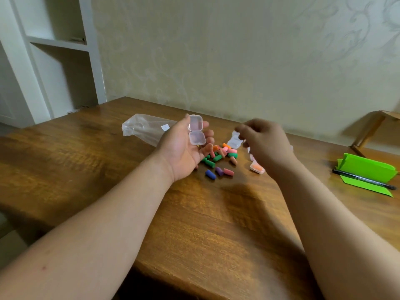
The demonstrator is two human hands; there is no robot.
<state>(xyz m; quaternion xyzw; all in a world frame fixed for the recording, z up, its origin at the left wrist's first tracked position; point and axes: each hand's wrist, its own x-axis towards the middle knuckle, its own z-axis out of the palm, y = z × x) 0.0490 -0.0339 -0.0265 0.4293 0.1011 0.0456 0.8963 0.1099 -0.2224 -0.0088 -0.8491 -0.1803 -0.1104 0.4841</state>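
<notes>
My left hand [184, 152] is palm up over the wooden table [216, 224] and holds a small clear hinged case [196, 132], its lid standing open. Under and right of that hand lies a heap of several coloured foam earplugs [218, 158], green, pink, orange, blue and purple. My right hand [266, 144] hovers blurred above the table to the right of the heap, fingers curled downward; whether it pinches anything cannot be made out. A second clear open case [234, 140] lies beyond the heap. A case with orange plugs inside [257, 167] lies below my right hand.
A crumpled clear plastic bag [145, 128] lies at the back left of the table. At the right edge sits folded green paper [368, 172] with a black marker [363, 181] in front. A patterned wall runs behind; white shelving [58, 42] stands at the left.
</notes>
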